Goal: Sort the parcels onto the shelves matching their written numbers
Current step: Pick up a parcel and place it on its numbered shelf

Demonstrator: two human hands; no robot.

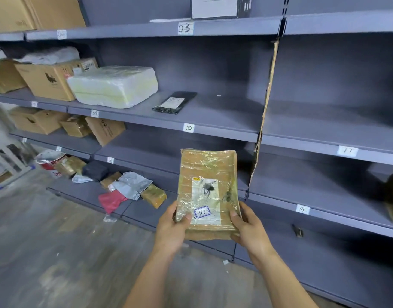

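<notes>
I hold a flat brown parcel (pixel 207 187) wrapped in clear tape upright in front of the grey shelves. Its white label carries a handwritten 15 in a blue frame. My left hand (pixel 172 225) grips the parcel's lower left edge, thumb on the front. My right hand (pixel 246 225) grips the lower right edge the same way. Shelf tags read 03 (pixel 185 28), 10 (pixel 188 127), 11 (pixel 348 150), 16 (pixel 110 160) and 14 (pixel 302 209). The parcel hides the shelf edge directly behind it.
Shelf 10 holds a black flat parcel (pixel 174 102); a white wrapped bundle (pixel 113 85) and cardboard boxes (pixel 51 81) sit to its left. Several loose parcels (pixel 129 187) lie on the bottom shelf at left. A torn cardboard strip (pixel 265 107) runs down the upright between bays.
</notes>
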